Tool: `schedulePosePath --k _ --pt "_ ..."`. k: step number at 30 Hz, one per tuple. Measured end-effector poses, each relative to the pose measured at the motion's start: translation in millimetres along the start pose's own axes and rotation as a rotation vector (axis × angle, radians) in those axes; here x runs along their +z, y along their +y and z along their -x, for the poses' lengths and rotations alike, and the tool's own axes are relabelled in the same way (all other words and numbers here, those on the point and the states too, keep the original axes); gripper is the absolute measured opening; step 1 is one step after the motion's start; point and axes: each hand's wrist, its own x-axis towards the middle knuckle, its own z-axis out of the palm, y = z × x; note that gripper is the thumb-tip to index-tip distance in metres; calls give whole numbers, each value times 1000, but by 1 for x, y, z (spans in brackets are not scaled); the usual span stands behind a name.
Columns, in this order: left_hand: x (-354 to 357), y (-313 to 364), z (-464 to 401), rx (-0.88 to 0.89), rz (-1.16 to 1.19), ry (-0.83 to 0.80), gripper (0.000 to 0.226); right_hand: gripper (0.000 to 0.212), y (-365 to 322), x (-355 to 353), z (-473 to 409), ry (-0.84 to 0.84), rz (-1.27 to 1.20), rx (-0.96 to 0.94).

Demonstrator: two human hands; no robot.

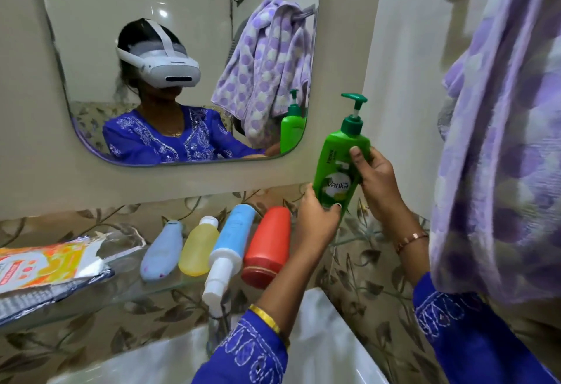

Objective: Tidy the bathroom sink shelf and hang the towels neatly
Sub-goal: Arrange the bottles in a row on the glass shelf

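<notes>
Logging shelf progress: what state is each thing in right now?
Green pump bottle: upright, held in both hands.
Red bottle, blue-and-white bottle, yellow bottle, pale blue bottle: lying down on glass shelf.
Purple dotted towel: hanging bunched.

Single head-worn view, close in, looking forward and down over a glass shelf and the white sink under its front edge. Faces the wall straight on, with the mirror filling the upper left and showing the headset itself. Near enough that a hanging towel crowds the right edge of frame.
</notes>
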Motion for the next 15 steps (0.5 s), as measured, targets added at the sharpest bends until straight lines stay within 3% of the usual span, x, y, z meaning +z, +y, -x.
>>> schedulePosePath --k 3,8,15 --pt "8 -8 -6 3 -128 65 56 62 6 -1 -9 -32 -37 45" --pt "18 -24 -3 53 -146 191 59 16 35 -3 2 -36 -51 91" --pt "27 -40 -5 64 -139 210 64 29 76 -13 26 2 -4 158"
